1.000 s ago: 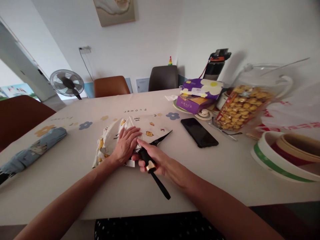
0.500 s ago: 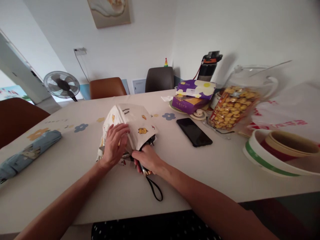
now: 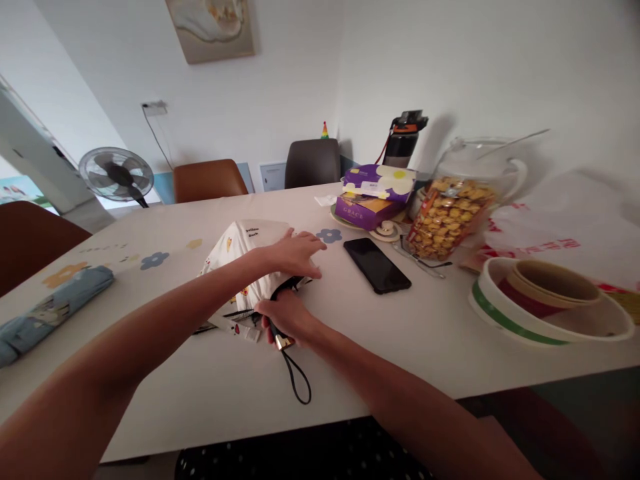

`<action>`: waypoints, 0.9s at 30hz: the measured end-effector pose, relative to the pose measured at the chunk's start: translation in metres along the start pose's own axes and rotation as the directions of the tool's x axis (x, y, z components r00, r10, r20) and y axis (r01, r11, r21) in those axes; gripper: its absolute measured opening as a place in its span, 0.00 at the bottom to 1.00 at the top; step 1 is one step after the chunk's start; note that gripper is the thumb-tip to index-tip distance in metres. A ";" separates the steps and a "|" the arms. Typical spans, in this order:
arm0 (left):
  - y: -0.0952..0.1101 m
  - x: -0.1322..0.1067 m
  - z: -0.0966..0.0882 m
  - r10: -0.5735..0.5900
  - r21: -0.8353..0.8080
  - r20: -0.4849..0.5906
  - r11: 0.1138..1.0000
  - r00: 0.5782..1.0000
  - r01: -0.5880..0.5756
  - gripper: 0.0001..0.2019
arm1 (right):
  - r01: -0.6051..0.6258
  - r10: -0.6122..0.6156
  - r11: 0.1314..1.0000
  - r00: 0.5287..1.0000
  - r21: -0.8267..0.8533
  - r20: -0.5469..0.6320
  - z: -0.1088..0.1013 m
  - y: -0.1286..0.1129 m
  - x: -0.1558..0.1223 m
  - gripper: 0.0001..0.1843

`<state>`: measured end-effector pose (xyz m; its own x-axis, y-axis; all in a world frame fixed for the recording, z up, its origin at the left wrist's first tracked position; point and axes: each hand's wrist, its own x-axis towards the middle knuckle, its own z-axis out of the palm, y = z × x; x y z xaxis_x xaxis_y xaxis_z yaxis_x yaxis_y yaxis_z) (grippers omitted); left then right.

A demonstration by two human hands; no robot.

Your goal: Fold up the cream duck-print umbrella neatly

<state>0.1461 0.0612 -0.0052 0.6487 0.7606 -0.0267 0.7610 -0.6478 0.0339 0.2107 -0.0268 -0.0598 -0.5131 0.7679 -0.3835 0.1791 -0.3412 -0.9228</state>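
A white umbrella (image 3: 250, 247) with small duck prints lies loosely folded on the table, its canopy pointing away from me. My right hand (image 3: 285, 317) is wrapped round its black handle, whose end shows a metallic cap and a black wrist strap (image 3: 300, 387). Over the canopy's right side reaches my left hand (image 3: 300, 253), fingers spread; whether it touches the cloth I cannot tell. Thin black ribs and a white flap stick out at the canopy's lower left. A second umbrella (image 3: 60, 310), blue and rolled up, lies at the far left.
To the right on the table (image 3: 380, 347) are a black phone (image 3: 377, 265), glasses (image 3: 425, 263), purple boxes (image 3: 360, 210), a dark bottle (image 3: 401, 143), a clear jug (image 3: 480, 150), a snack bag (image 3: 447, 217) and stacked bowls (image 3: 520, 327). Chairs (image 3: 210, 181) and a fan (image 3: 117, 175) stand beyond.
My left hand has moved from the canopy's left side across to its right side. The right hand keeps hold of the handle. The view has shifted slightly.
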 end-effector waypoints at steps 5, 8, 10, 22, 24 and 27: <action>0.004 0.029 0.001 -0.144 0.133 0.291 0.985 0.946 0.109 0.17 | -0.029 0.029 0.999 0.999 0.032 0.021 -0.001 0.000 -0.001 0.12; -0.001 0.030 -0.007 -0.139 0.109 0.239 0.987 0.961 0.116 0.12 | -0.029 0.028 0.999 0.999 0.036 0.039 -0.001 0.001 0.000 0.12; -0.006 0.025 -0.015 -0.115 0.061 0.165 0.992 0.979 0.107 0.14 | -0.027 0.026 0.999 0.999 0.040 0.035 -0.001 0.000 0.000 0.12; -0.029 -0.129 -0.026 -0.428 -0.360 -0.866 0.893 0.258 0.271 0.10 | -0.072 0.057 0.962 0.996 0.264 0.063 -0.001 0.003 0.006 0.06; -0.039 -0.160 -0.002 -0.504 -0.469 -0.859 0.846 0.093 0.254 0.12 | -0.067 0.051 0.965 0.996 0.254 0.069 -0.001 0.003 0.007 0.06; -0.049 -0.191 0.038 -0.686 -0.590 -0.659 0.726 0.310 0.353 0.13 | -0.063 0.041 0.968 0.995 0.242 0.091 -0.002 0.005 0.008 0.08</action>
<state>-0.0151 -0.0539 -0.0395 -0.3264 0.7076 0.6267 0.7767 -0.1772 0.6045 0.2090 -0.0218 -0.0674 -0.5795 0.7006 -0.4164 0.0022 -0.5096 -0.8604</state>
